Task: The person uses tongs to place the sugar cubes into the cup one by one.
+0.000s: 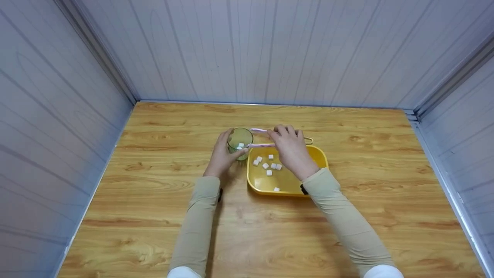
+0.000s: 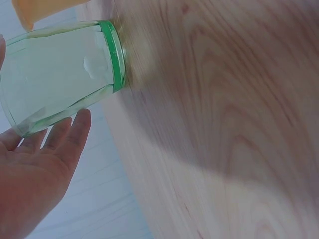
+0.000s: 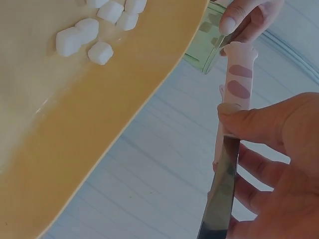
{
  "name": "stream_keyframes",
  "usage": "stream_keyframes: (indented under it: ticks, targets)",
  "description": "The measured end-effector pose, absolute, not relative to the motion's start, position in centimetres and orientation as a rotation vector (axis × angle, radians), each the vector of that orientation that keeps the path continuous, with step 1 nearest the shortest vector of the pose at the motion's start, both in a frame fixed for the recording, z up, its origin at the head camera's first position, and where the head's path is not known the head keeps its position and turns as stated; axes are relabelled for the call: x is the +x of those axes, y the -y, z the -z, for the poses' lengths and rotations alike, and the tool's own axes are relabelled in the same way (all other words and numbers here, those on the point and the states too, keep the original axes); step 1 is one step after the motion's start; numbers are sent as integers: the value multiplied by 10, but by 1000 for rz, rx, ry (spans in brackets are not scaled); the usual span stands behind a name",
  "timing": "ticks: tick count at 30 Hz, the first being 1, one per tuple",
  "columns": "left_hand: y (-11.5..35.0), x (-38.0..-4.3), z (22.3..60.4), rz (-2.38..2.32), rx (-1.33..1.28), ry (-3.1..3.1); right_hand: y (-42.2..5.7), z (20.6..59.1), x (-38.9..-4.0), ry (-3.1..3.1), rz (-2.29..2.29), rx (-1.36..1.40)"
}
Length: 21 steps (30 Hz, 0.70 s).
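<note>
My left hand (image 1: 222, 156) holds a clear green-tinted glass (image 2: 60, 74) standing on the table, fingers on one side and thumb on the other. A few white cubes (image 1: 241, 145) lie inside it. Tongs with pink-patterned tips (image 3: 238, 82) and metal arms (image 3: 219, 194) are gripped by my right hand (image 1: 291, 148) between thumb and fingers. Their two tips are spread apart, pointing left at the glass rim, with no cube visible between them. Below the right hand sits a yellow tray (image 1: 287, 193) with several white cubes (image 3: 100, 53) on its floor, mostly toward its left.
The wooden tabletop (image 1: 154, 200) carries the glass and tray side by side, the tray to the right. Pale panelled walls (image 1: 251, 54) enclose the table at the back and both sides.
</note>
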<state>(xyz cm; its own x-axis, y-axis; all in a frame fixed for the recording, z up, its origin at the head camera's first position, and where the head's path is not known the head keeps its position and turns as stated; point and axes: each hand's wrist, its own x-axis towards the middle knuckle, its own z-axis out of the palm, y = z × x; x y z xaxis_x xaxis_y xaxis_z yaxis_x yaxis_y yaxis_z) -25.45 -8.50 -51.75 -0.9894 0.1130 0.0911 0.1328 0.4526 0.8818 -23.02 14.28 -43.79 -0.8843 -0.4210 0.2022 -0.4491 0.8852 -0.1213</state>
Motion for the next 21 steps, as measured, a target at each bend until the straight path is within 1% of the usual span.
stream_keyframes:
  ticks: [13, 21]
  targets:
    - [86, -255, 516, 1603, -254, 2658, -161, 442, -225, 2840, -225, 653]
    - [85, -255, 518, 1619, -229, 2656, -166, 443, -222, 2870, -220, 652]
